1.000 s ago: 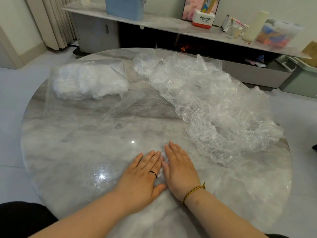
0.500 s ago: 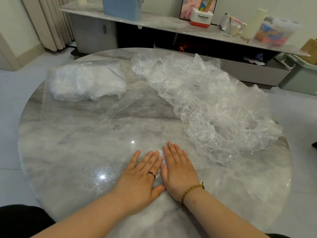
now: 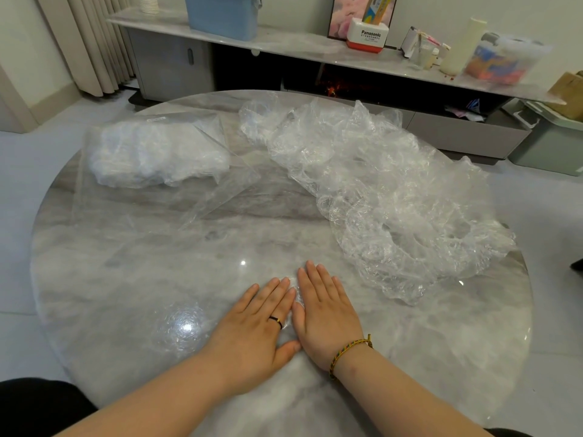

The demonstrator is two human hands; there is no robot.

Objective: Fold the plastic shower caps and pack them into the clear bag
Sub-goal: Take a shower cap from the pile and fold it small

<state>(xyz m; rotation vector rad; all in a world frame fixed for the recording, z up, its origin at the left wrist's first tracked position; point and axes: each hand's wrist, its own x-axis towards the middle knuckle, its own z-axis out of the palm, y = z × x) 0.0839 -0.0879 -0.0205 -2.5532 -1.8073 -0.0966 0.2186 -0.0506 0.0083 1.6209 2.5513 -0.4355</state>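
A clear shower cap (image 3: pixel 186 326) lies spread flat on the round marble table (image 3: pixel 126 279), near its front edge. My left hand (image 3: pixel 255 326) and my right hand (image 3: pixel 325 313) press flat on the cap side by side, fingers straight, thumbs nearly touching. A big heap of crumpled clear shower caps (image 3: pixel 378 197) covers the table's right and far side. At the far left lies the clear bag (image 3: pixel 151 152) with folded white-looking caps inside; its open end spreads flat toward the middle of the table.
Behind the table runs a low marble shelf unit (image 3: pixel 284 42) carrying a blue container (image 3: pixel 220 14), a Panasonic box (image 3: pixel 367 36) and bottles. A grey-green bin (image 3: pixel 549 143) stands on the floor at the right, curtains at the far left.
Both hands stay pressed flat on the cap in the same spot. Only the view shifts a little.
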